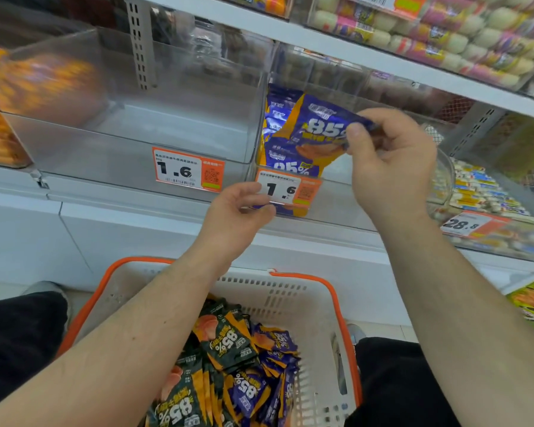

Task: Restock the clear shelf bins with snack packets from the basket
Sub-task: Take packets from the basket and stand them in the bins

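My right hand [392, 161] pinches the right edge of a purple and orange snack packet [318, 127] and holds it over the clear bin [336, 177] with a 1.6 price tag [285, 189]. A few matching purple packets [282, 158] stand inside that bin. My left hand [241, 208] hovers at the tag's lower left corner, fingers loosely curled, holding nothing. Below, a white basket with an orange rim [290, 291] contains several dark green and purple packets [228, 349].
Left of the purple bin is a clear bin [167, 134] holding nothing, also tagged 1.6. Orange packets fill a bin at far left [0, 140]. Pale round sweets sit on the upper shelf [444, 41]. A bin tagged 28.8 [481, 195] is at right. White cabinet fronts run below the shelf.
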A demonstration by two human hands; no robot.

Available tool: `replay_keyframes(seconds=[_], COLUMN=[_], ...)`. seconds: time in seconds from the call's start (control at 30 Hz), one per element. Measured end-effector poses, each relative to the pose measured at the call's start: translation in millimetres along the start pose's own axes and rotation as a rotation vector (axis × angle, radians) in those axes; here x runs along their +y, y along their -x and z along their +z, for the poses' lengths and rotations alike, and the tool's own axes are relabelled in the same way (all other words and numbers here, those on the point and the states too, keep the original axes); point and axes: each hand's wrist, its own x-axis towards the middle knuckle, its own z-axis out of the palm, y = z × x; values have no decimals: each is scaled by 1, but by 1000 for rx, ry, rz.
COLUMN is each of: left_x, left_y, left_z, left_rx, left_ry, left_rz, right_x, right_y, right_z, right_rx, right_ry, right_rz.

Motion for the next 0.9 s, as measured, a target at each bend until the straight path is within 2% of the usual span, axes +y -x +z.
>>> replay_keyframes(seconds=[0.3, 0.63, 0.73, 0.8, 0.83, 0.9], left_x=[0, 9, 12, 18, 23, 37], left_y=[3, 0, -2, -6, -11, -27], left_z=[5, 13, 17, 17, 15, 12], left_rx=[-30, -48, -56, -55, -40, 13], left_ry=[-127, -193, -289, -414, -507, -721], left_rz=[42, 145, 227, 350, 448, 675], right_x=[25, 41, 42, 41, 39, 47], right_y=[-10, -13, -17, -22, -25, -39], right_z=[23, 37, 35, 29, 27, 24], right_rx=[-245, -599, -625, -632, -566, -295], right_ry=[378, 620, 581, 504, 414, 197], right_rz=[4, 86, 113, 176, 245, 405])
